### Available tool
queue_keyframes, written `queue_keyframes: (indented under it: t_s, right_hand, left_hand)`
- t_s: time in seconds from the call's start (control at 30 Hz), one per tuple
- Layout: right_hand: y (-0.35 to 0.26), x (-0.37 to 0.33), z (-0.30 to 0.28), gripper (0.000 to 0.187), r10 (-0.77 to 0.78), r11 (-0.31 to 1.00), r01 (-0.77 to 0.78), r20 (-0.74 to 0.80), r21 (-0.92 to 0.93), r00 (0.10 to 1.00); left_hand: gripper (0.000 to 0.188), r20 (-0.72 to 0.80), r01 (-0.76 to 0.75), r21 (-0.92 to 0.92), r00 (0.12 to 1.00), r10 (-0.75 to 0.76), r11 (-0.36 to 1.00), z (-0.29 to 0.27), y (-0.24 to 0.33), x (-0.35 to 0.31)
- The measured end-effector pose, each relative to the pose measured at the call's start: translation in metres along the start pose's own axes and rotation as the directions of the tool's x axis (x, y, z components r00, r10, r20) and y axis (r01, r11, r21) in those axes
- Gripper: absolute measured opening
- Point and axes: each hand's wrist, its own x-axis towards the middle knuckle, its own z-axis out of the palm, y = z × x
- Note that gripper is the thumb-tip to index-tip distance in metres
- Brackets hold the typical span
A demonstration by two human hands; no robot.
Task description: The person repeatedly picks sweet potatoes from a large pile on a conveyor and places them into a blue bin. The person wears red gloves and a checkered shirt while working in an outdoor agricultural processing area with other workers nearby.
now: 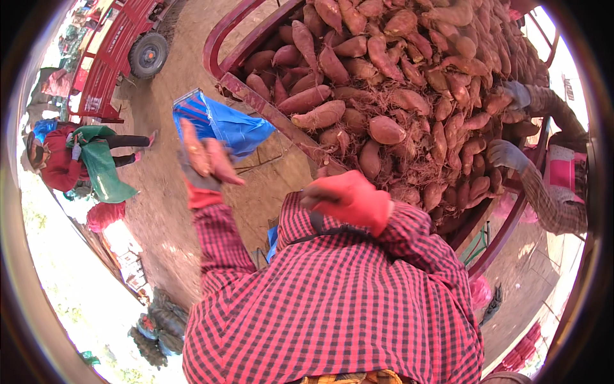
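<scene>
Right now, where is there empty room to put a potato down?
Bare dirt ground lies open between the blue bag, the red vehicle and the crouching person. The cart's sweet potato heap is crowded.

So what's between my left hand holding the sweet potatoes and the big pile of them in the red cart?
In the head view, a blue plastic bag lies between the left hand and the sweet potato pile, beside the cart's red rim.

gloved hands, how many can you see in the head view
4: left hand holding sweet potatoes, right hand near the pile's edge, and a co-worker's two grey-gloved hands on the pile at right. Others may be hidden.
</scene>
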Motion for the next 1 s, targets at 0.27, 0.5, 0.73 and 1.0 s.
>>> queue_keyframes:
  t_s: [0.27, 0.5, 0.73, 1.0]
  right_hand:
    - [0.004, -0.167, -0.069, 0.015, 0.528, 0.834, -0.466, -0.67, 0.295, 0.522]
    - [-0.012, -0.304, -0.037, 0.037, 0.227, 0.454, -0.873, -0.971, 0.177, -0.079]
    - [0.05, -0.301, 0.0, 0.041, 0.545, 0.129, -0.973, -0.806, -0.192, 0.232]
    - [0.13, -0.276, -0.005, 0.05, 0.673, 0.266, -0.876, -0.573, -0.402, 0.468]
  left_hand:
    - [0.068, -0.281, 0.074, 0.515, 0.956, 0.087, 0.854, -0.137, 0.015, 0.206]
    - [0.035, 0.633, -0.481, 0.358, 0.755, 0.17, 0.8, 0.061, -0.052, 0.049]
    - [0.027, 0.97, -0.893, 0.119, 0.011, -0.243, 0.433, 0.214, -0.15, -0.137]
    - [0.046, 0.64, -0.92, -0.309, -0.014, -0.768, -0.24, 0.293, -0.289, -0.164]
